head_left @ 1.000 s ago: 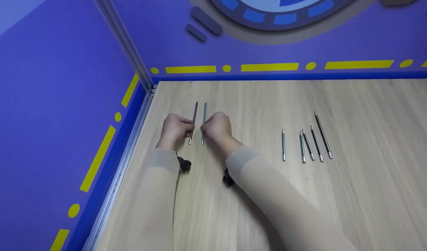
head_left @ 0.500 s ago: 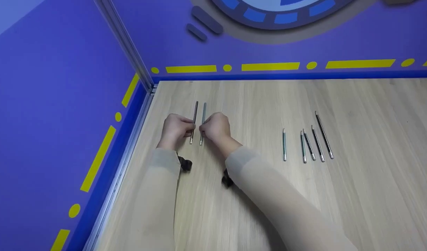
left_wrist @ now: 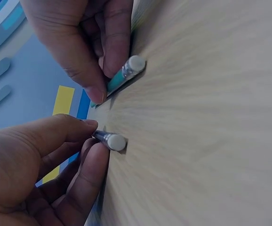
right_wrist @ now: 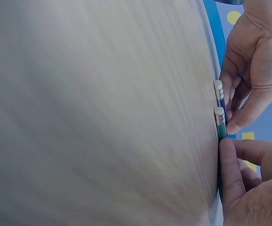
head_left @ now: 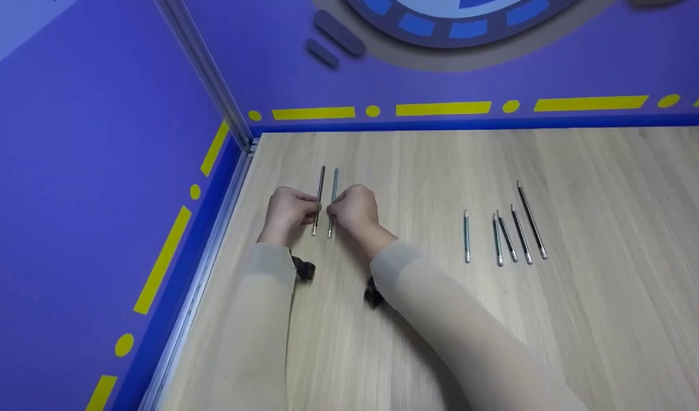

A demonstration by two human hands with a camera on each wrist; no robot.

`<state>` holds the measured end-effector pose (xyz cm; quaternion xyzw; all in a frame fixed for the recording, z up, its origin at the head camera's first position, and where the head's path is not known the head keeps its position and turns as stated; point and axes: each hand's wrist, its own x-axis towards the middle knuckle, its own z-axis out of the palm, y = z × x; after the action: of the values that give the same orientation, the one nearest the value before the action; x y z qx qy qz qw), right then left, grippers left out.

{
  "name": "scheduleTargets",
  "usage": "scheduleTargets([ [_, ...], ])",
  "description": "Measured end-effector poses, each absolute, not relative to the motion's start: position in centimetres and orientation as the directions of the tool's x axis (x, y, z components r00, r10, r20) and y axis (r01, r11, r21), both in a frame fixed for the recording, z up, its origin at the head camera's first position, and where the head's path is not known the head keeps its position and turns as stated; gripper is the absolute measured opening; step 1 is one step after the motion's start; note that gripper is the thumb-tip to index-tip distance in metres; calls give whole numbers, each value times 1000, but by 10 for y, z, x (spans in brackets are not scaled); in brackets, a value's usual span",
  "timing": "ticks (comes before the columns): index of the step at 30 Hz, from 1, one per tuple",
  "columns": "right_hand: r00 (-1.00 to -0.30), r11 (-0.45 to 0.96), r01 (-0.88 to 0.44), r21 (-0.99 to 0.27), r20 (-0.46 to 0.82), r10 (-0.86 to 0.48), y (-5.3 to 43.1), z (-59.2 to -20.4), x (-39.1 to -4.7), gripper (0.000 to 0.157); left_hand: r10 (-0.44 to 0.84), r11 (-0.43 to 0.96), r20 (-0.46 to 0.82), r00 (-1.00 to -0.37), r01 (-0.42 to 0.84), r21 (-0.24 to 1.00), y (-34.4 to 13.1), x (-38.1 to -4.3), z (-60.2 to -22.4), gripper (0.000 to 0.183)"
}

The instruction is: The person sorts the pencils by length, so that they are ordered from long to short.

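Two pencils lie nearly parallel at the table's left, their eraser ends toward the person. My left hand (head_left: 286,212) pinches the dark pencil (head_left: 322,181) between thumb and fingers; its white eraser (left_wrist: 117,142) faces the left wrist camera. Just to the right, the thumb and fingers of my right hand (head_left: 356,211) hold the green pencil (head_left: 334,182), whose metal band (right_wrist: 220,119) shows in the right wrist view. A narrow gap separates the pencils. The tips at their far ends cannot be made out.
Several pencils lie apart on the right: a lone green pencil (head_left: 466,237), then a group with another green pencil (head_left: 498,240) and a longer black pencil (head_left: 531,220). Blue-purple panels (head_left: 98,171) border the wooden table (head_left: 612,285) at left and back.
The eraser ends of the two held pencils have come slightly closer together. Both hands keep their hold and stay almost in place. The pencils on the right have not moved.
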<state>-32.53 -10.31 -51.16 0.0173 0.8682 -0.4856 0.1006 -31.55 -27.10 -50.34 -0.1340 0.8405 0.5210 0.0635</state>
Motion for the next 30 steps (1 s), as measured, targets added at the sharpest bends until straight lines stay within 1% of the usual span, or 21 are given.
scheduleTargets([
  [7,-980,517,125,-847,-186,-68,-99,-509,-320,9,-151,424,-223,-963,-267,865,-270,-312,-504,23],
  [9,-980,504,124,-855,-185,-72,-97,-509,-320,8,-162,426,-215,-963,-265,865,-271,-311,-504,23],
  [10,-981,492,117,-863,-178,-78,-96,-518,-324,9,-173,432,-206,-963,-262,863,-272,-310,-503,23],
  [12,-979,469,125,-874,-185,-82,-92,-516,-323,10,-197,449,-182,-963,-254,857,-275,-309,-502,25],
  [16,-974,423,159,-892,-212,-81,-79,-510,-321,15,-229,470,-150,-962,-244,848,-276,-305,-497,28],
  [17,-973,426,168,-889,-218,-71,-74,-499,-315,16,-226,473,-145,-963,-238,848,-275,-304,-496,29],
  [24,-982,404,158,-901,-188,-35,-33,-479,-310,30,-190,497,-116,-975,-197,845,-256,-294,-480,40],
  [28,-988,384,115,-916,-146,-53,-7,-467,-305,37,-173,555,-59,-983,-147,819,-242,-289,-471,41],
  [30,-991,374,83,-924,-116,-66,5,-461,-301,40,-161,557,-46,-986,-130,820,-235,-286,-466,42],
])
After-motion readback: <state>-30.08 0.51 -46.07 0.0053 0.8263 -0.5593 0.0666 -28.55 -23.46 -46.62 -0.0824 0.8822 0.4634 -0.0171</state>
